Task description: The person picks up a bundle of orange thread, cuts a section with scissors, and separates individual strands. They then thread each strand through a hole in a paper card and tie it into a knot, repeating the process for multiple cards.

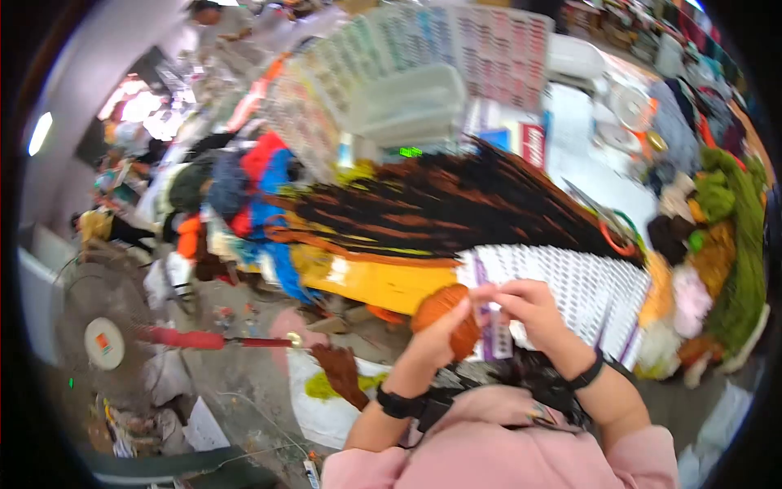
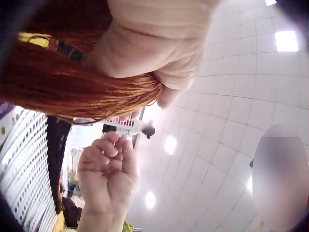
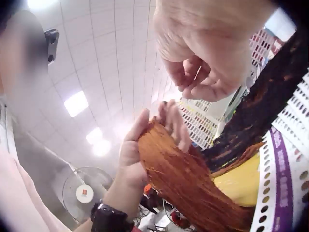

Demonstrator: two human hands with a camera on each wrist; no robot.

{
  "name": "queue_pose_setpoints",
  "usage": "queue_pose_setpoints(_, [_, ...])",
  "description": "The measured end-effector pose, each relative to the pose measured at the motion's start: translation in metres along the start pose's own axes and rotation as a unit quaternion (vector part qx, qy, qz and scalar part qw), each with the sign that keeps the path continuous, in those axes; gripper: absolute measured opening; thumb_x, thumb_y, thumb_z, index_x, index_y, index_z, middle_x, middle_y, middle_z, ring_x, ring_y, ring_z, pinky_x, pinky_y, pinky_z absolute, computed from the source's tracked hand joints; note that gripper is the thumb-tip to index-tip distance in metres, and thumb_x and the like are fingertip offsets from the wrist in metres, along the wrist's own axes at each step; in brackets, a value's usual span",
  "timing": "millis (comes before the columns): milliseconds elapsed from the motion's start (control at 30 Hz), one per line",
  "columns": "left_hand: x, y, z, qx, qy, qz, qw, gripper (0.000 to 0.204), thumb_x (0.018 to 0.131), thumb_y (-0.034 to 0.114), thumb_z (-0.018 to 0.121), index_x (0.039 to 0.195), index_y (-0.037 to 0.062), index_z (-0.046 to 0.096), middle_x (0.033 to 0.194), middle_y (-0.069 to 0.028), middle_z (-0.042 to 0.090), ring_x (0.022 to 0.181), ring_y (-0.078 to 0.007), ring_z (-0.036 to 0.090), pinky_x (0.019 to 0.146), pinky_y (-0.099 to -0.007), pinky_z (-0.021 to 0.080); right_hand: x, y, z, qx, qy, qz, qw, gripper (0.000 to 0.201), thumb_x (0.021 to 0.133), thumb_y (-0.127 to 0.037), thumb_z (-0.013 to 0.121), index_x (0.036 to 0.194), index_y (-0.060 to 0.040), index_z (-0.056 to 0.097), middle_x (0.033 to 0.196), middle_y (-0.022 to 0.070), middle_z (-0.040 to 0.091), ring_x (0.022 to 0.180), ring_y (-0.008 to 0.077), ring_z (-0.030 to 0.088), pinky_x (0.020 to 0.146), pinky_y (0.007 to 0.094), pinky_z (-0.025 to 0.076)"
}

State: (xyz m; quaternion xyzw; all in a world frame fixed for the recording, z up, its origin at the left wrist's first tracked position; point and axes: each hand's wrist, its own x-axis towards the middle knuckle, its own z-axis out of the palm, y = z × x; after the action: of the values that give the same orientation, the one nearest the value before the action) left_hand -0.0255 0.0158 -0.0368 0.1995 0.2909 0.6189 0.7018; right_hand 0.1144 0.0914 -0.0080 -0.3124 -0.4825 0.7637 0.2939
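My left hand [image 1: 440, 330] is wrapped around an orange hank of fibre [image 1: 446, 318], fingers curled about it; in the right wrist view the orange strands [image 3: 186, 181] run down from that grip. My right hand [image 1: 529, 308] sits just beside it, fingertips pinching a small purple-and-white label [image 1: 494, 330] that hangs between both hands. Each wrist wears a black band. Directly past my hands lies a white perforated card [image 1: 586, 285], and beyond it a long bundle of dark brown and orange braids [image 1: 456, 204] stretches across the yellow surface [image 1: 375, 281]. To the right of my right hand, green, pink and cream yarn bundles [image 1: 725, 236] are heaped. Far off to my left stands a floor fan [image 1: 102, 338].
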Motion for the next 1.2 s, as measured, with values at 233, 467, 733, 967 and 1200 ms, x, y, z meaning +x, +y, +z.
queue_pose_setpoints(233, [0.004,-0.008,0.02,0.089,-0.004,0.013,0.996,0.061,0.084,0.039,0.039,0.123,-0.007,0.029,0.123,-0.018,0.038,0.104,-0.0212,0.045,0.084,-0.0344,0.038,-0.009,0.03,-0.024,0.129,-0.012,0.062,0.99,0.008,0.076,-0.003,0.055,0.081,0.0023,0.059,0.061,0.006,0.056,0.048,0.009,0.052,0.043,0.0176,0.04])
queue_pose_setpoints(467, [0.009,-0.013,0.022,-0.075,-0.051,-0.011,0.996,0.051,0.084,0.027,0.042,0.123,-0.0037,0.031,0.127,-0.0165,0.032,0.113,-0.0219,0.038,0.092,-0.0377,0.033,-0.016,0.023,-0.035,0.145,0.022,0.078,0.986,0.008,0.075,-0.002,0.054,0.078,0.0037,0.059,0.06,0.0078,0.056,0.046,0.0093,0.049,0.043,0.0185,0.04])
queue_pose_setpoints(733, [0.01,-0.016,0.013,0.04,0.004,-0.005,0.999,0.032,0.083,0.016,0.046,0.108,-0.0041,0.047,0.098,-0.0111,0.053,0.091,-0.0166,0.051,0.079,-0.0293,0.041,-0.014,0.018,-0.028,0.195,-0.025,0.1,0.975,0.011,0.079,-0.007,0.051,0.081,0.0023,0.057,0.069,0.0071,0.059,0.052,0.0084,0.055,0.045,0.0155,0.041])
queue_pose_setpoints(967, [0.009,-0.014,0.015,-0.035,0.018,-0.022,0.999,0.029,0.083,0.014,0.046,0.106,-0.0031,0.048,0.101,-0.0126,0.053,0.091,-0.0183,0.052,0.077,-0.0309,0.042,-0.016,0.019,-0.025,0.193,-0.042,0.099,0.975,0.011,0.082,-0.01,0.049,0.083,0.0,0.053,0.073,0.006,0.059,0.051,0.0072,0.053,0.046,0.0148,0.041])
queue_pose_setpoints(1200, [0.0,-0.019,0.014,-0.019,0.002,-0.005,1.0,0.042,0.082,0.022,0.044,0.118,0.0023,0.037,0.124,-0.0168,0.035,0.113,-0.0254,0.038,0.084,-0.0399,0.039,-0.018,0.015,-0.024,0.184,-0.003,0.131,0.974,0.019,0.083,-0.01,0.047,0.097,0.001,0.053,0.074,0.0009,0.055,0.042,0.0003,0.032,0.042,0.0139,0.031])
